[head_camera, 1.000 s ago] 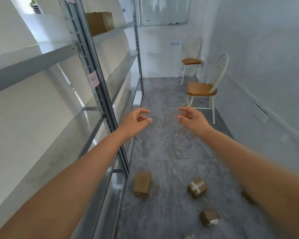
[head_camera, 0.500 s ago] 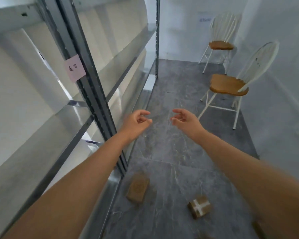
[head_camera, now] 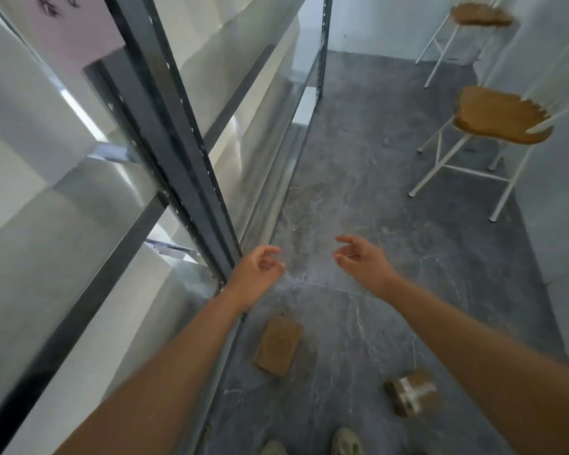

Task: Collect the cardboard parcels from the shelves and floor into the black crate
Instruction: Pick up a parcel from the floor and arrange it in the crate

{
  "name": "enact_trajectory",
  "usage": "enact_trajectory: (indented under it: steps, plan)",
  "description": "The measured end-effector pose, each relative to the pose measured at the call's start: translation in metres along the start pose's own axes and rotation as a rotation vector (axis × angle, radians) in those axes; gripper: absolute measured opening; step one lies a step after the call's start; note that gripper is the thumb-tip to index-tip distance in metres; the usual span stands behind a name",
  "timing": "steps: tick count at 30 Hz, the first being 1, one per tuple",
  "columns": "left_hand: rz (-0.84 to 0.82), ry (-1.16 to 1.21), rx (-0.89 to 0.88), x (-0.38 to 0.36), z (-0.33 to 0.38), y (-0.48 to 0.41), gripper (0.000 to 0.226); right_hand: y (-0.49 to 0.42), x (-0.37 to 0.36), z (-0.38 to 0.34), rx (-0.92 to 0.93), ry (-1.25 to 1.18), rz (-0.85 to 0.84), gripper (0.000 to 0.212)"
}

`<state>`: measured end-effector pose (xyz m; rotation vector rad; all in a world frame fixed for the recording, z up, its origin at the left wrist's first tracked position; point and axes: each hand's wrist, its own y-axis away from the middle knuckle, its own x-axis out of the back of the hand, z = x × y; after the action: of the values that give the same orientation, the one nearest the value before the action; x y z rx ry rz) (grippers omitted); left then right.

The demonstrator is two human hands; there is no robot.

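On the gray floor [head_camera: 391, 192] by your feet, 2 boxes wait: a flat box [head_camera: 278, 345] and a taped box [head_camera: 412, 391]. Your left hand [head_camera: 255, 274] and right hand [head_camera: 362, 261] hang loose, fingers spread, holding nothing. No black crate shows, so most of the job looks left.

My view tips further down: my shoes [head_camera: 345, 442] come into sight, the taped parcel [head_camera: 413, 391] sits nearer, the far small parcel drops out, and the pink label [head_camera: 63, 24] rises.
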<state>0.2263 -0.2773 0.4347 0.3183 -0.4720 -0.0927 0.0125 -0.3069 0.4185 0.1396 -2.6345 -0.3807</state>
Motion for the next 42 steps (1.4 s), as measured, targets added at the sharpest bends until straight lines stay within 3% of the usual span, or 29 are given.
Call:
enact_trajectory:
  steps: [11, 18, 21, 25, 28, 30, 32, 35, 40, 42]
  plan:
    - [0.102, 0.019, 0.182, -0.119, -0.255, -0.088, 0.03, -0.108, -0.142, 0.247, -0.061, 0.106, -0.152, 0.04]
    - [0.15, -0.071, 0.366, -0.195, -0.441, -0.14, 0.044, -0.167, -0.226, 0.396, -0.163, 0.211, -0.308, 0.052]
    - [0.22, -0.117, 0.48, -0.219, -0.491, -0.149, 0.069, -0.185, -0.257, 0.438, -0.131, 0.33, -0.399, 0.062]
    - [0.242, 0.03, 0.786, -0.245, -0.528, -0.152, 0.106, -0.202, -0.284, 0.467, -0.147, 0.409, -0.524, 0.07]
    - [0.164, 0.227, 0.991, -0.251, -0.539, -0.153, 0.106, -0.206, -0.298, 0.474, -0.168, 0.393, -0.569, 0.066]
    - [0.132, 0.343, 1.01, -0.253, -0.537, -0.152, 0.088, -0.204, -0.301, 0.472, -0.171, 0.371, -0.548, 0.06]
    - [0.202, 0.338, 0.949, -0.252, -0.528, -0.15, 0.074, -0.198, -0.293, 0.464, -0.18, 0.333, -0.5, 0.055]
    - [0.278, 0.263, 0.826, -0.24, -0.482, -0.146, 0.07, -0.176, -0.261, 0.435, -0.224, 0.237, -0.364, 0.054]
    - [0.448, 0.33, 0.616, -0.194, -0.328, -0.134, 0.042, -0.13, -0.163, 0.334, -0.308, -0.033, -0.133, 0.05]
    - [0.478, 0.395, 0.553, -0.17, -0.259, -0.13, 0.043, -0.113, -0.115, 0.28, -0.414, -0.206, -0.031, 0.048]
